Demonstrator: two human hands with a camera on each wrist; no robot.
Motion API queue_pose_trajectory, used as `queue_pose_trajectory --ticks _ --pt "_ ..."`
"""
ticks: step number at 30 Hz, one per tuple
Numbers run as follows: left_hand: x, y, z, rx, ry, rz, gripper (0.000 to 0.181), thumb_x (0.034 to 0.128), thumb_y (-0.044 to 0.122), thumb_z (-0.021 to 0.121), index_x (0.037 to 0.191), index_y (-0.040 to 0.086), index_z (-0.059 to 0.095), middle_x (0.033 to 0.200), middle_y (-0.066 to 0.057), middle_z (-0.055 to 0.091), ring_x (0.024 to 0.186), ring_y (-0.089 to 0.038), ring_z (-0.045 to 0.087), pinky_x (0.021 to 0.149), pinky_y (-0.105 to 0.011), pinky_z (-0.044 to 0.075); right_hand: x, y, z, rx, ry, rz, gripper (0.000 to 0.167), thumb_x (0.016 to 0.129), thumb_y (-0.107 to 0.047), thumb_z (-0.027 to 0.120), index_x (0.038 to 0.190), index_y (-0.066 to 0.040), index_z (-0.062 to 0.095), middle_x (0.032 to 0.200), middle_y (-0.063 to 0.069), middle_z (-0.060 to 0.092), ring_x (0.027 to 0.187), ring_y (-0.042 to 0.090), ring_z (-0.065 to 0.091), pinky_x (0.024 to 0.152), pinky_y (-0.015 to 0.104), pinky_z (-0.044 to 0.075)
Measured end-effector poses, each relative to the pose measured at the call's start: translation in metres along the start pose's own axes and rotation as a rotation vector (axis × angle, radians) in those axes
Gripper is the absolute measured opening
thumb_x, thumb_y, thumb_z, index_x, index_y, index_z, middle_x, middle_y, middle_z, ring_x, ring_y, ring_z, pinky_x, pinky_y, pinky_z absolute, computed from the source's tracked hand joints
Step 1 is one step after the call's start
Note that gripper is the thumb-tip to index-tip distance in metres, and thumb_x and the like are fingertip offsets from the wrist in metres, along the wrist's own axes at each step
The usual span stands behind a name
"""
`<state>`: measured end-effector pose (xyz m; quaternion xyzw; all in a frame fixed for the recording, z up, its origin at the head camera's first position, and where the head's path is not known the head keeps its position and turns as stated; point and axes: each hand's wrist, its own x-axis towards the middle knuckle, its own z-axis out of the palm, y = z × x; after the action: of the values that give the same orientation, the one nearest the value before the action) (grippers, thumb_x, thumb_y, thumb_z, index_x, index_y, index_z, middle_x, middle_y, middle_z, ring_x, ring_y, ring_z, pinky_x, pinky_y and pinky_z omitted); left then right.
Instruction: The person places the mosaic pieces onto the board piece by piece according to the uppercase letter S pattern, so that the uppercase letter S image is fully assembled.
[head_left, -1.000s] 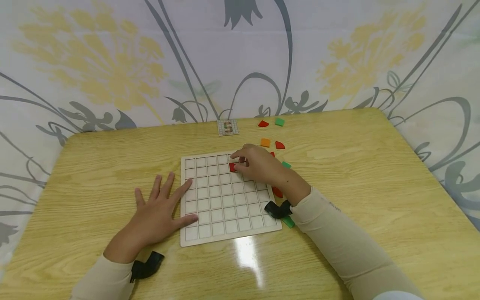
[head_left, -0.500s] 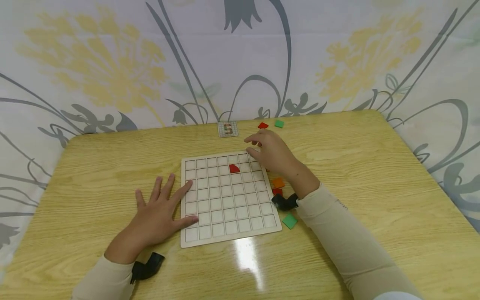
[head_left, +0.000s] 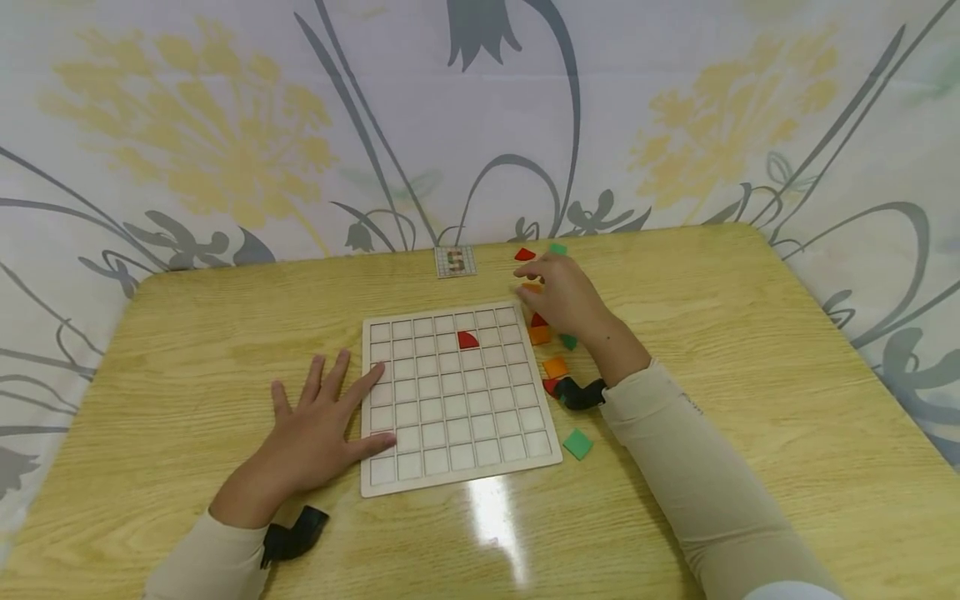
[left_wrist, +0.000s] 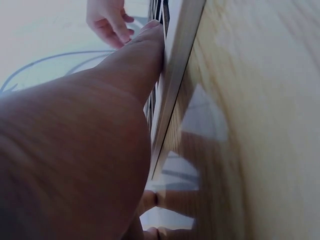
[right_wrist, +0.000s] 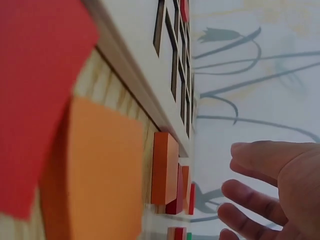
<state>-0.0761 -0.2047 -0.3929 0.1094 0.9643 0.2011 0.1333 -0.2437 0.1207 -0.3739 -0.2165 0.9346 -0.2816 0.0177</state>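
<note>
My left hand [head_left: 311, 433] lies with fingers spread, its thumb and index finger resting on the left edge of the white grid board [head_left: 366, 492]. In the left wrist view its thumb [left_wrist: 142, 45] presses on the board's rim. A red quarter-round tile [head_left: 468, 340] sits in one of the board's upper cells. My right hand [head_left: 566, 296] hovers past the board's upper right corner, above an orange tile [head_left: 532, 287]. Its fingers are bent loosely, and the right wrist view shows them apart from the thumb with nothing between.
Along the board's right side lie orange tiles [head_left: 556, 367], red tiles and a green square tile [head_left: 577, 444]. A red tile [head_left: 524, 254], a green tile [head_left: 558, 249] and a small pattern card [head_left: 455, 262] lie near the back edge, before a patterned curtain [head_left: 450, 125].
My right hand has left the red tile in its cell and moved right and away from the board, over the loose tiles. The left hand has stayed in place.
</note>
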Motion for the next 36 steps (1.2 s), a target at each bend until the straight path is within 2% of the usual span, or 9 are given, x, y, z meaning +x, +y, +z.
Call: queue_pose_trajectory --ticks 5,9,11,13,17,20,26,32,36 --pt "-0.001 0.000 0.000 -0.011 -0.001 -0.004 0.091 0.0874 0.075 0.054 0.161 0.034 0.019 0.168 -0.019 -0.003 0.152 -0.050 -0.010 0.101 -0.084 -0.015 0.000 0.004 0.000 0.012 -0.036 0.016 0.033 0.098 -0.014 0.065 0.128 0.000 0.067 0.126 0.019 0.065 0.098 0.031 0.063 0.080 0.040 0.053" --pt "-0.001 0.000 0.000 -0.009 0.002 -0.002 0.091 0.0874 0.075 0.054 0.161 0.034 0.019 0.168 -0.019 -0.003 0.152 -0.050 -0.010 0.101 -0.084 -0.014 0.001 0.007 -0.001 0.012 -0.090 0.040 0.037 0.098 -0.014 0.065 0.132 0.000 0.064 0.129 0.018 0.064 0.072 0.024 0.058 0.068 0.034 0.048" --pt "-0.002 0.000 0.001 -0.008 0.002 -0.001 0.091 0.0874 0.075 0.054 0.161 0.034 0.019 0.168 -0.020 -0.003 0.152 -0.050 -0.010 0.101 -0.084 -0.014 0.001 0.009 -0.001 0.013 -0.115 0.049 0.039 0.098 -0.014 0.065 0.134 0.001 0.062 0.126 0.019 0.064 0.066 0.019 0.052 0.065 0.032 0.046" --pt "-0.002 0.000 0.001 -0.005 0.003 -0.001 0.091 0.0873 0.075 0.054 0.161 0.034 0.019 0.168 -0.020 -0.003 0.152 -0.050 -0.010 0.101 -0.084 -0.014 0.001 0.011 0.000 0.021 -0.134 0.051 0.041 0.097 -0.012 0.065 0.136 0.002 0.060 0.128 0.021 0.061 0.061 0.022 0.051 0.068 0.034 0.046" --pt "-0.001 0.000 0.002 -0.003 0.008 0.003 0.091 0.0874 0.075 0.053 0.161 0.034 0.019 0.168 -0.020 -0.002 0.152 -0.050 -0.010 0.101 -0.084 -0.014 0.000 0.015 -0.001 -0.021 -0.152 0.030 0.043 0.097 -0.012 0.065 0.137 0.002 0.059 0.132 0.023 0.059 0.094 0.031 0.061 0.092 0.044 0.050" --pt "0.000 -0.001 0.002 -0.004 0.011 0.008 0.091 0.0876 0.075 0.053 0.161 0.035 0.019 0.168 -0.020 -0.003 0.152 -0.050 -0.010 0.101 -0.084 -0.014 0.000 0.017 -0.001 -0.067 -0.163 0.012 0.043 0.097 -0.013 0.065 0.138 0.001 0.059 0.136 0.023 0.058 0.122 0.037 0.054 0.106 0.050 0.045" --pt "0.001 -0.001 0.002 -0.004 0.002 0.008 0.091 0.0874 0.076 0.052 0.161 0.035 0.019 0.168 -0.019 -0.003 0.152 -0.050 -0.011 0.101 -0.084 -0.015 0.000 0.018 0.000 -0.099 -0.177 0.033 0.041 0.098 -0.013 0.062 0.137 0.002 0.059 0.132 0.022 0.058 0.120 0.038 0.052 0.103 0.050 0.045" --pt "0.000 -0.001 0.001 -0.008 0.001 0.009 0.091 0.0875 0.076 0.052 0.161 0.034 0.019 0.168 -0.020 -0.003 0.152 -0.050 -0.010 0.101 -0.084 -0.014 0.000 0.017 0.001 -0.081 -0.164 0.040 0.036 0.098 -0.011 0.063 0.131 0.003 0.064 0.123 0.020 0.062 0.106 0.032 0.056 0.088 0.042 0.048" --pt "0.000 -0.001 0.000 0.001 0.006 0.011 0.090 0.0878 0.075 0.052 0.161 0.034 0.019 0.168 -0.020 -0.002 0.152 -0.051 -0.010 0.101 -0.084 -0.013 0.001 0.017 0.000 -0.068 -0.157 0.054 0.034 0.097 -0.012 0.065 0.129 0.002 0.066 0.120 0.018 0.064 0.103 0.030 0.058 0.085 0.040 0.049"
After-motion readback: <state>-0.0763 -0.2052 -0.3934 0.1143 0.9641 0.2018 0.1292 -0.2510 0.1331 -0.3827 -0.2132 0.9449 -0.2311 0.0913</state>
